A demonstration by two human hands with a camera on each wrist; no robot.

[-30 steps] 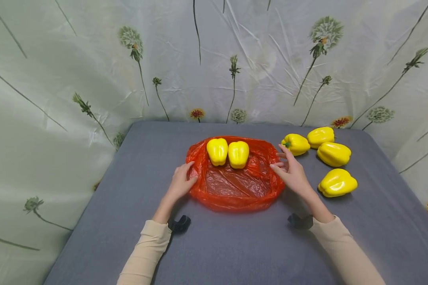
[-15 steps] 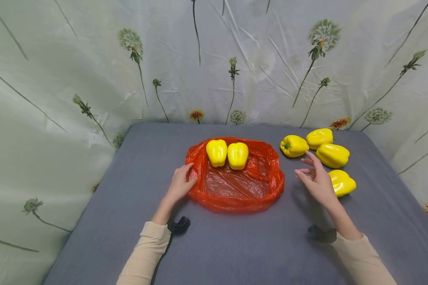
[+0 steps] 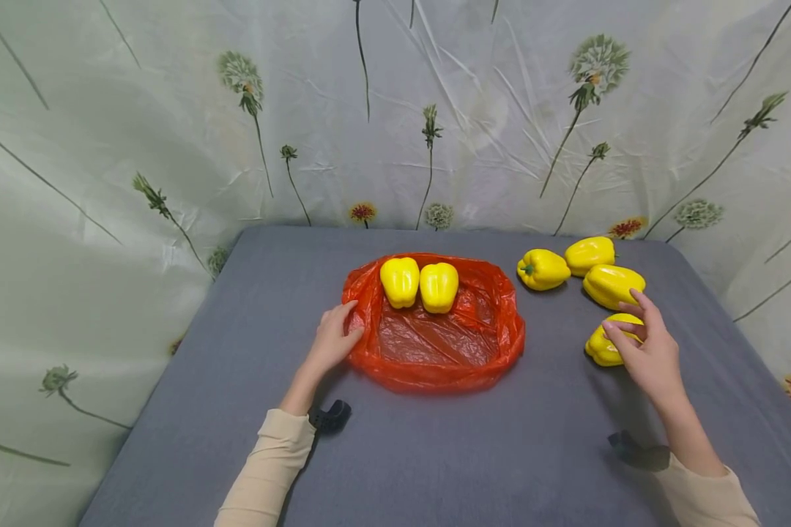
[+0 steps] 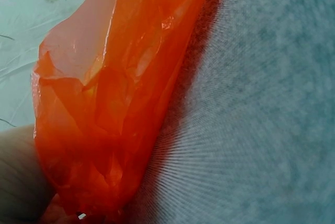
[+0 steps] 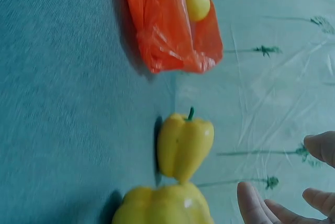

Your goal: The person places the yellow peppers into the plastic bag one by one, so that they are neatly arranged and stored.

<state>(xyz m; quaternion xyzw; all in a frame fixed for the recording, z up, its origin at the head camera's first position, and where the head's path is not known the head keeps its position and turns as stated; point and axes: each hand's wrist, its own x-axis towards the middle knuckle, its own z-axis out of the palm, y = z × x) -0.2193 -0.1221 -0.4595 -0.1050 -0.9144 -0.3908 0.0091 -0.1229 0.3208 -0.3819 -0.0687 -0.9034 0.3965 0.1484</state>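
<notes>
In the head view, my left hand (image 3: 330,341) holds the left side of a red plastic bag (image 3: 435,377), whose mouth is spread wide. Two yellow bell peppers, a left one (image 3: 400,282) and a right one (image 3: 439,288), sit at the bag's far side. The left wrist view has the bag's wall (image 4: 131,93) up close, gathered near the hand. My right hand (image 3: 652,359) is over the nearest loose bell pepper (image 3: 603,345), partly covering it, with fingers spread and nothing held. Its fingers (image 5: 250,203) show apart from the peppers in the right wrist view.
More yellow bell peppers lie at the back right: one with its stem forward (image 3: 543,270), one farther back (image 3: 589,255) and one in front of that (image 3: 613,286). A grey cloth-covered table (image 3: 448,461) carries everything. A flower-printed curtain (image 3: 395,168) hangs behind it.
My right hand has moved right, from the bag's right rim to over the nearest loose pepper. The left hand has stayed at the bag, and the peppers have not moved.
</notes>
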